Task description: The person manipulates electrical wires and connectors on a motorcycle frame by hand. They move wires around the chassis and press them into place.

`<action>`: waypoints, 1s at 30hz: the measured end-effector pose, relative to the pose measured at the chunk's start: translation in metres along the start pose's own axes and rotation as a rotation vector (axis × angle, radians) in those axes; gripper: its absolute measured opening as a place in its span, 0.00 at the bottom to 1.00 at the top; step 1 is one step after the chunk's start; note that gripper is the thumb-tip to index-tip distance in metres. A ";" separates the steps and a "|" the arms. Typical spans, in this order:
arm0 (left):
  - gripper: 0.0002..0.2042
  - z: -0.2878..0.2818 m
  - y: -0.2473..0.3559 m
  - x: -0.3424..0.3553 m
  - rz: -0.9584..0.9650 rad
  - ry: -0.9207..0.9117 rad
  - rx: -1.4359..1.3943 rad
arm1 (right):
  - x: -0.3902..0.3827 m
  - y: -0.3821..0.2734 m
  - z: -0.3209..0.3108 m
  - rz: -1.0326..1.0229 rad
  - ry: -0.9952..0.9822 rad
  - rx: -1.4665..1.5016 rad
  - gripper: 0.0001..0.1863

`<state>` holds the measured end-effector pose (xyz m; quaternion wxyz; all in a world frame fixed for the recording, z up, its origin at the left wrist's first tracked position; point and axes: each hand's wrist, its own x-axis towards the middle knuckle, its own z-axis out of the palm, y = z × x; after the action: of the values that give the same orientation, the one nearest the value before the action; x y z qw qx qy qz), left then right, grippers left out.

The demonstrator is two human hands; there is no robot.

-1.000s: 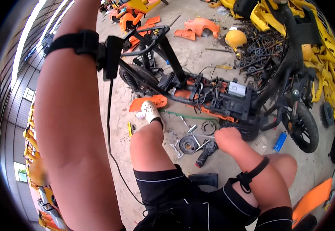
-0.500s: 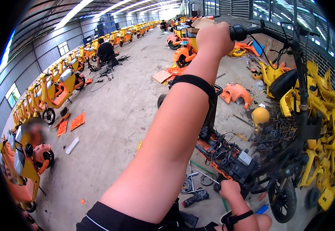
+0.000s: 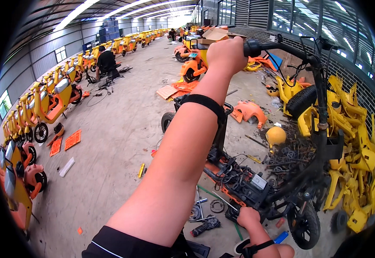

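Black handlebar grip (image 3: 251,48), top centre of frame, is being gripped by the left hand (image 3: 227,55), fingers wrapped round its end; forearm is being stretched diagonally from the lower edge. Handlebar (image 3: 287,46) is being carried on a dark steering column (image 3: 322,107), right of centre. Stripped scooter frame (image 3: 228,170) is being seen from above, lower right of centre, partly covered by the left arm; wiring and a pale box (image 3: 258,182) are being exposed on its deck. Front wheel (image 3: 304,225) is being shown at bottom right.

Right hand (image 3: 250,218), low in frame, is being held closed beside the deck's near edge. A thin metal rod (image 3: 227,200) is ending close to it; whether the rod is being gripped cannot be told.

On the floor left of that hand, a black power tool (image 3: 205,225), silver cross-shaped tool (image 3: 200,201) and dark ring (image 3: 217,206) are being left lying. A blue tube (image 3: 281,237) is being partly hidden by the right arm. Dark metal parts (image 3: 291,159) are being heaped beyond the deck, yellow panels (image 3: 362,159) piled at the right edge. Yellow scooters (image 3: 45,102) are being lined up on the left, near a person in black (image 3: 106,61).
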<state>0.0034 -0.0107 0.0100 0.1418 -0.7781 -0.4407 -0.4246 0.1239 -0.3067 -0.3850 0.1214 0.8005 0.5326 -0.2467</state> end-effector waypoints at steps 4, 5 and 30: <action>0.14 0.004 -0.001 0.001 0.021 0.014 0.004 | 0.004 -0.010 -0.001 -0.044 -0.035 -0.033 0.16; 0.14 0.004 0.000 0.001 0.024 0.020 -0.001 | 0.006 -0.012 0.000 -0.056 -0.032 -0.038 0.16; 0.18 0.016 -0.005 0.006 0.039 0.062 0.014 | 0.016 -0.009 0.007 -0.185 -0.252 -0.202 0.17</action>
<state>0.0095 0.0056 0.0044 0.1690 -0.7721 -0.4237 -0.4425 0.1191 -0.2934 -0.3984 0.2439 0.6944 0.6067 -0.3004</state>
